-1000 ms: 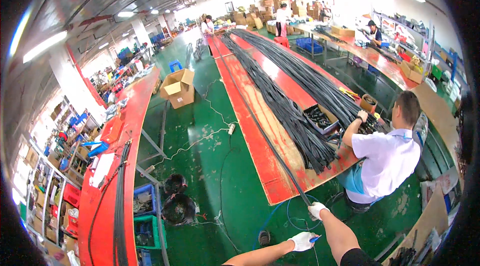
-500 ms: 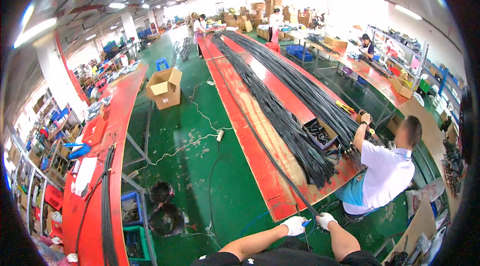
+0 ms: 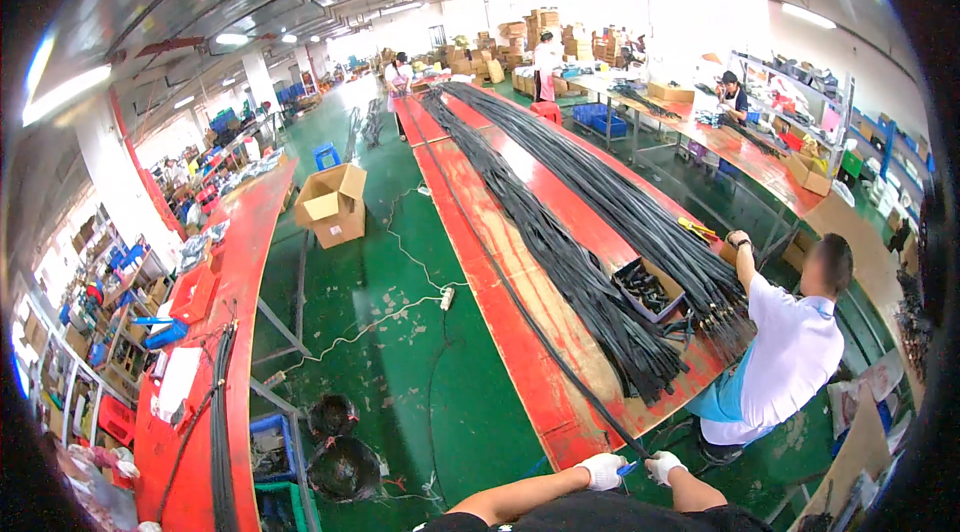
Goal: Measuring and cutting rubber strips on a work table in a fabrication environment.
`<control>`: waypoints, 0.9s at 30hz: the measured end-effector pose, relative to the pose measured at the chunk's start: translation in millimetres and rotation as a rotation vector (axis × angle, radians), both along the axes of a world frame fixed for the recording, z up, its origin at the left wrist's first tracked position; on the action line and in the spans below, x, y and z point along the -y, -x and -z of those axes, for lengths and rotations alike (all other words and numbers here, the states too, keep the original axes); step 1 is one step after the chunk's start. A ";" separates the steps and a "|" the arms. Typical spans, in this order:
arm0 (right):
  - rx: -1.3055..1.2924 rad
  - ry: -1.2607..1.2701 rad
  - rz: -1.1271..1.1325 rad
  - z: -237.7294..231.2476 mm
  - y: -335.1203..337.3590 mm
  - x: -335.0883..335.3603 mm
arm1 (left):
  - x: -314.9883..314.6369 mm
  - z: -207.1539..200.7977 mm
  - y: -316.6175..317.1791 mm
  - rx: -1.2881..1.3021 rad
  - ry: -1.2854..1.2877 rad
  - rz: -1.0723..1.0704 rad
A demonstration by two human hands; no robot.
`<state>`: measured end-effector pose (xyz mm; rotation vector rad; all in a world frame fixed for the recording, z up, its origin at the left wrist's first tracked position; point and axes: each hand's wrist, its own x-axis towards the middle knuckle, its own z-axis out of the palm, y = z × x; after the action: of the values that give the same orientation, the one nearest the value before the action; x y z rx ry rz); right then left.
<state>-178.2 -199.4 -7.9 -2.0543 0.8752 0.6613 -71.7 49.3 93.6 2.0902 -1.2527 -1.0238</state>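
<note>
Both of my hands wear white gloves and are beside the near end of the long red table [image 3: 520, 372]. My left hand [image 3: 603, 472] is closed around a small blue tool [image 3: 627, 469]; its kind cannot be made out. Close by, my right hand [image 3: 663, 469] grips the near end of a long black cable-like strand [image 3: 560, 352]. That strand runs far up the table along its left side. A wide bundle of black sleeves [image 3: 560, 252] lies to its right, with a second bundle of black cables [image 3: 620, 192] beyond.
A person in a white shirt [image 3: 790, 362] sits at the table's right, one arm over the cables. A box of black parts [image 3: 668, 310] rests between the bundles. At left are another red table [image 3: 255, 252], a cardboard box [image 3: 335, 207] and floor cords with a power strip [image 3: 447, 298].
My view has shifted, so the table and my hands appear lower and further right. The seated person's arm has straightened somewhat. My grip on the strand looks the same.
</note>
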 end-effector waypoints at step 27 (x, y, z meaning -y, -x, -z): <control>0.102 0.122 -0.039 -5.5 7.9 -9.7 | 6.2 14.2 -3.0 0.001 0.045 -0.020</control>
<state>-186.1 -189.7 -2.5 -2.1987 0.8360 0.5298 -68.7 43.1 79.4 2.0651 -1.2414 -0.9771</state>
